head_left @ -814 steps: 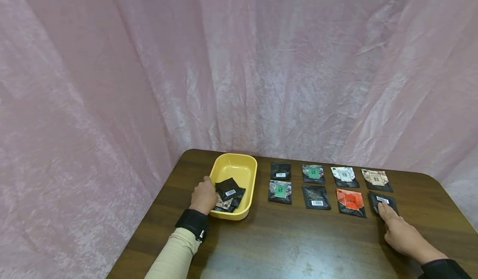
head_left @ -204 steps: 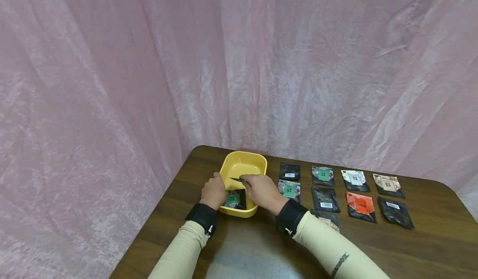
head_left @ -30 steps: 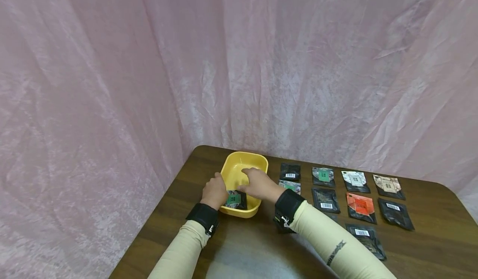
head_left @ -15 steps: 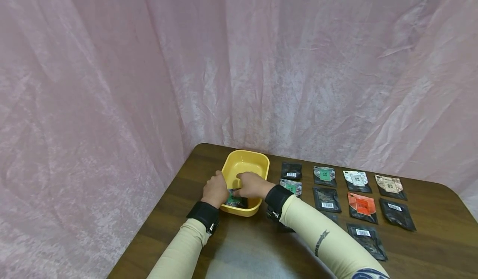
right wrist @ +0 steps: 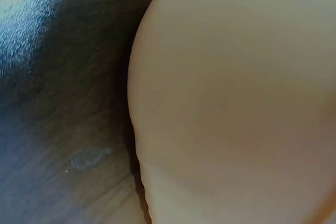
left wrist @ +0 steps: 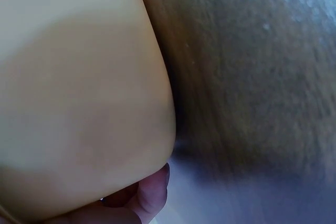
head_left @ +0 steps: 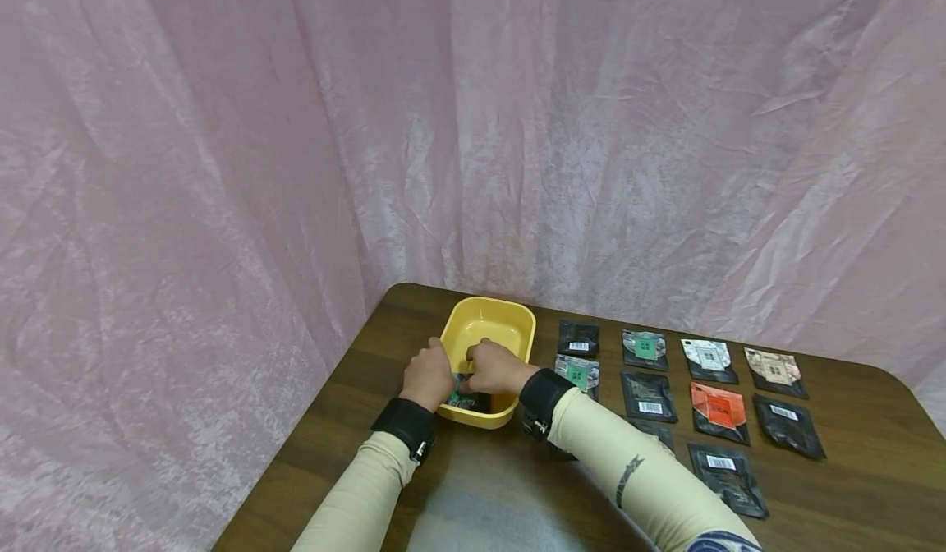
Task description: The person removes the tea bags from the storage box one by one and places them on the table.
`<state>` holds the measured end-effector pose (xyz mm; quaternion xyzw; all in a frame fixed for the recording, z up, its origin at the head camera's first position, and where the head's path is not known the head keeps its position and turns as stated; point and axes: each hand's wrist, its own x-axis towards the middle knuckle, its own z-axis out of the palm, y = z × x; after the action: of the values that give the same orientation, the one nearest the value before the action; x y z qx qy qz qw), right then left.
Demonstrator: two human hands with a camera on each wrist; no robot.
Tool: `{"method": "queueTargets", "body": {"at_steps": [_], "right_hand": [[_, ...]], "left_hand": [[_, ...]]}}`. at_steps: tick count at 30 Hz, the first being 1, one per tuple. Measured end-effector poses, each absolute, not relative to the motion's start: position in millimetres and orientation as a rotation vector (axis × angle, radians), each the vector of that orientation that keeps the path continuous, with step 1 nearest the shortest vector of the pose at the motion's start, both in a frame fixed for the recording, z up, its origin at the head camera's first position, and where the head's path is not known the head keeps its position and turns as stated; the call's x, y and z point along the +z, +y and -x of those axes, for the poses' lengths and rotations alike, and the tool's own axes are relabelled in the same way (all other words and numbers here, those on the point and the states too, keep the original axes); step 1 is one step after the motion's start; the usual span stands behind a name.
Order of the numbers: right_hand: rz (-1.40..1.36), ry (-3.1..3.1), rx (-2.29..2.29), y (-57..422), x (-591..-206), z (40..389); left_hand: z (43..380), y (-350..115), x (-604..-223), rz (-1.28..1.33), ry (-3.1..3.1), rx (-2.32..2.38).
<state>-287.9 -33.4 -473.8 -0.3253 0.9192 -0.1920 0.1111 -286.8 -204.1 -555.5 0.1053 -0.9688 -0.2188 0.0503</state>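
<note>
In the head view my left hand [head_left: 429,375] grips the left rim of a yellow plastic basin [head_left: 493,310]. My right hand [head_left: 498,367] reaches into the basin and pinches a small dark sachet with a green label [head_left: 456,383], mostly covered by the fingers. Under it shows another dark sachet [head_left: 473,402] on the basin floor. How many lie there is hidden. Left fingertips [left wrist: 153,192] curl at the bottom of the left wrist view. A pale surface too close to make out fills much of both wrist views.
Rows of flat sachets lie right of the basin, including a white one [head_left: 709,361], a beige one [head_left: 776,371], an orange one [head_left: 719,411] and a black one [head_left: 727,480] at the front. The right sleeve [head_left: 628,470] partly covers others. A pink curtain [head_left: 473,125] hangs behind the wooden table [head_left: 872,453].
Over the longer span, sachets have left the basin and a front row has appeared on the table. In the last second my right hand has lowered onto a sachet; the left has stayed.
</note>
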Motion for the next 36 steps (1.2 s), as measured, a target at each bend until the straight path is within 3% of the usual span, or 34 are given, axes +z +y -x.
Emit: {"method": "queueTargets", "body": {"at_steps": [12,17,23,30,36], "right_hand": [[0.823,2.624,-0.689,-32,-477,295],[0.808,2.555,-0.769,-29,-474,298],[0.764,2.486,-0.854,-29,-470,297],[0.67,2.346,-0.996,-27,-467,298],[0.607,2.226,-1.102,-25,-464,297]], "left_hand": [[273,-197,-528,-0.359,-2.971,-0.723],[279,-201,-542,-0.311,-2.935,-0.677],[264,-192,-518,-0.331,-2.939,-0.721],[280,-201,-550,-0.291,-2.929,-0.637],[255,-189,-509,-0.332,-2.944,-0.694]]}}
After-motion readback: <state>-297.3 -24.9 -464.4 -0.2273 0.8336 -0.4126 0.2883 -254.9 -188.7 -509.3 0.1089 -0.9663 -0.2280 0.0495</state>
